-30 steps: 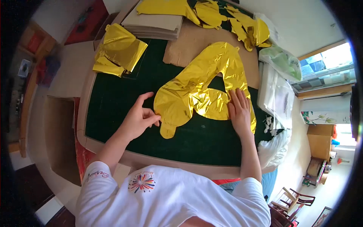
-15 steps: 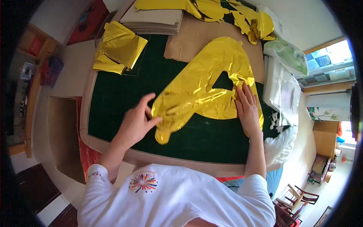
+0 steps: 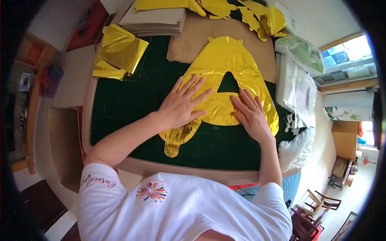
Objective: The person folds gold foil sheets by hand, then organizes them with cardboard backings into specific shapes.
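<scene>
A gold foil balloon [image 3: 225, 60] shaped like a letter A lies flat and uninflated on the dark green table top [image 3: 217, 148]. My left hand [image 3: 183, 98] rests on its left leg with the fingers spread. On the right leg, beside the triangular hole, my right hand [image 3: 251, 112] presses down with its fingers stretched out. Light wrinkles run over the foil. Below my left hand, the foot of the left leg ends in a narrow tab.
A folded gold foil piece [image 3: 120, 50] lies at the left. Behind are a stack of pale sheets [image 3: 155, 20], brown cardboard [image 3: 193, 40] and more gold foil [image 3: 265, 20]. Clear plastic bags [image 3: 297, 88] line the right edge, near a white plastic bundle [image 3: 295, 152].
My left hand has moved from the foot of the left leg up onto the foil. The balloon now lies flatter and more upright, its top turned left. My right hand has shifted slightly left.
</scene>
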`<state>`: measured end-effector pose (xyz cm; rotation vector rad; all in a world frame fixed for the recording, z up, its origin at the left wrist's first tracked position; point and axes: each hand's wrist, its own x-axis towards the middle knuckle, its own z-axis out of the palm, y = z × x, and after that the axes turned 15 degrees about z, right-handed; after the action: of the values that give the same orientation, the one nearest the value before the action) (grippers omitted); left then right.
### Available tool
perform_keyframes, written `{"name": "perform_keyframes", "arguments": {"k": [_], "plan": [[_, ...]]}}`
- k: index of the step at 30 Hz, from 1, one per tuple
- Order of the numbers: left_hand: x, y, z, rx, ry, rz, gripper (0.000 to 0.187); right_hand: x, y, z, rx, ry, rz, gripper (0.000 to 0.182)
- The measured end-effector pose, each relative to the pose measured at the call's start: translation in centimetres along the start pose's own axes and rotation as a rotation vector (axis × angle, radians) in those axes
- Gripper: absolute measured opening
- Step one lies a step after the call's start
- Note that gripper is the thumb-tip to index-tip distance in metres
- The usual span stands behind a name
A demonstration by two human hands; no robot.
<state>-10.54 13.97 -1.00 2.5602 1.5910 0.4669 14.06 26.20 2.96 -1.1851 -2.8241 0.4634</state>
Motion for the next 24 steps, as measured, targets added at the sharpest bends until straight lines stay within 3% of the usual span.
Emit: {"name": "perform_keyframes", "arguments": {"k": [3,5,8,12,13,18,20,24], "plan": [[1.7,-1.4,-1.8,0.026,0.055,-0.020,0.060,0.2,0.5,-0.4,0.151,0.038,0.060,0.045],[4.2,-3.4,-2.0,0.068,0.094,-0.021,0.060,0.7,1.2,-0.9,0.081,0.244,0.088,0.045],[7.0,-4.5,-0.2,0.088,0.060,-0.009,0.059,0.1,1.9,-0.5,-0.044,0.091,0.175,0.047],[6.8,-5.2,0.9,0.098,-0.008,0.033,0.058,0.1,2.5,-2.2,0.014,0.081,0.205,0.045],[6.7,-5.3,0.8,0.088,-0.040,0.027,0.058,1.0,3.2,-2.7,-0.043,0.168,0.183,0.040],[6.9,-5.2,0.3,0.077,-0.056,0.028,0.058,10.6,6.6,-7.0,-0.042,0.343,0.281,0.036],[7.0,-5.0,0.0,0.051,-0.086,0.007,0.058,15.5,9.4,-7.5,-0.149,0.493,0.168,0.037],[6.9,-5.3,0.7,0.064,-0.061,0.016,0.057,24.8,15.2,-5.8,-0.207,0.508,0.246,0.036]]}}
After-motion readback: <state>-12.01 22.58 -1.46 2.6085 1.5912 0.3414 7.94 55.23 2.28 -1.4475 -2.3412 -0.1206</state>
